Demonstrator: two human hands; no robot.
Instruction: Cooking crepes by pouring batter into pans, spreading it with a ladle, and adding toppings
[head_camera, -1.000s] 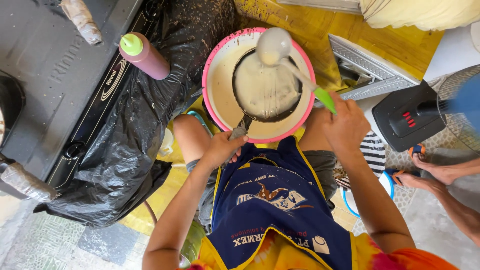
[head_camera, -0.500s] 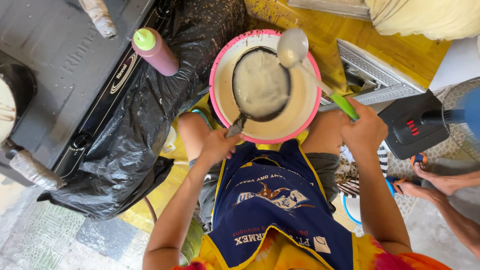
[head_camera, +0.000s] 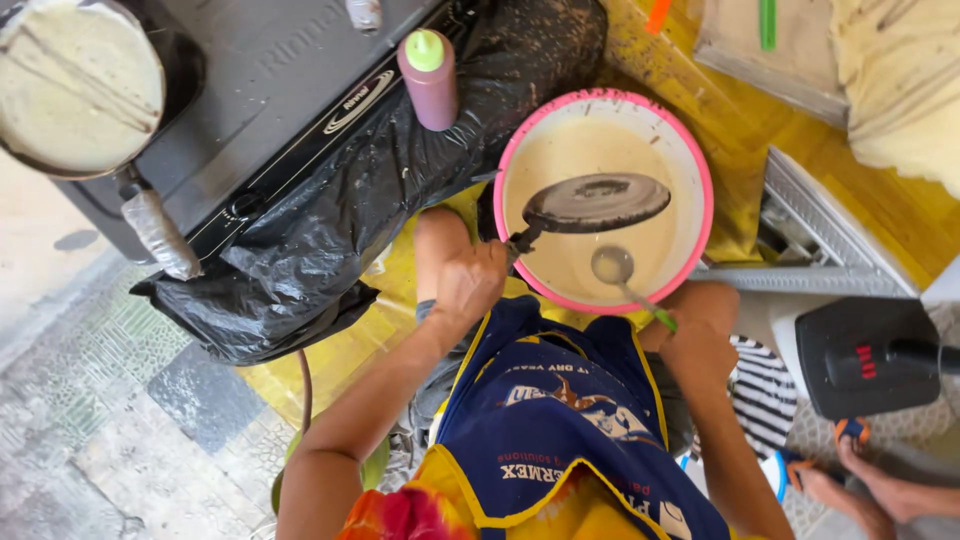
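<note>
Both hands work over the pink basin (head_camera: 700, 170) of batter.

Left hand (head_camera: 470, 283) grips the pan (head_camera: 597, 202) handle above it; right hand (head_camera: 697, 350) seemingly grasps the ladle (head_camera: 613, 266).

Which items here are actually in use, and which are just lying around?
In use: left hand holding the small pan; right hand holding the ladle; pink-rimmed batter bowl.

Lying about: pink squeeze bottle, black plastic sheet, batter-coated second pan on the stove, black fan base.
</note>
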